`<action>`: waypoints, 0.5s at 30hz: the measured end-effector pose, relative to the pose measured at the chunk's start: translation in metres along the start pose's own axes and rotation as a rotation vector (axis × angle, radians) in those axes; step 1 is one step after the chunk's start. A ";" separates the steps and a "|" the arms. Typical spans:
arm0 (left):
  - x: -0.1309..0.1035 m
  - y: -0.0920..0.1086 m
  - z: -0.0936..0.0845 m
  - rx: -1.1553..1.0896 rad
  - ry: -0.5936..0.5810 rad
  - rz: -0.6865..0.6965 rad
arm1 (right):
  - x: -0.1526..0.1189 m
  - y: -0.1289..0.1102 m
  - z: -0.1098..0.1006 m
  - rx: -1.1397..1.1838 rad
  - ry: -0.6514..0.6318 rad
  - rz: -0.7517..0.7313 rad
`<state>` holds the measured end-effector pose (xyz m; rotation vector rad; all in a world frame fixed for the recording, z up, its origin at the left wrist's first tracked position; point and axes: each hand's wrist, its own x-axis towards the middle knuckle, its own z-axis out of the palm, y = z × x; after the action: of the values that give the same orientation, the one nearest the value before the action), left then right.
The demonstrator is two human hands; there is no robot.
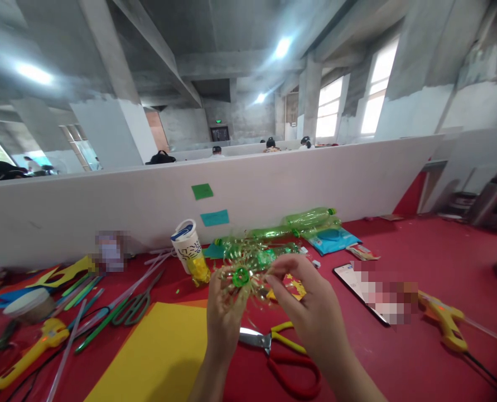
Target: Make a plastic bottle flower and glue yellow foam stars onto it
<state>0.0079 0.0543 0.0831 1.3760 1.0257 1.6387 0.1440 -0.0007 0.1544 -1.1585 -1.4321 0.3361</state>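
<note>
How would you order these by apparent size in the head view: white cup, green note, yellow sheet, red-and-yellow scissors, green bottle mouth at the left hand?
1. Yellow sheet
2. Red-and-yellow scissors
3. White cup
Smallest, unranked: green note and green bottle mouth; they look alike, and the mouth is nearer the camera.

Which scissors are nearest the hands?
The pair with one red and one yellow handle, lying just below the left hand and right hand. The green-handled pair lies farther left, beside the yellow sheet.
</note>
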 end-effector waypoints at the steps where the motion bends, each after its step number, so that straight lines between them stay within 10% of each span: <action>1: 0.000 -0.001 0.001 -0.018 0.006 -0.003 | 0.000 0.000 0.001 0.025 0.001 0.032; 15: -0.002 0.008 0.003 -0.037 0.004 0.006 | -0.001 0.000 0.006 0.110 -0.031 0.086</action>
<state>0.0111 0.0497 0.0904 1.3533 0.9900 1.6567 0.1387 0.0006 0.1525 -1.1314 -1.3758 0.4895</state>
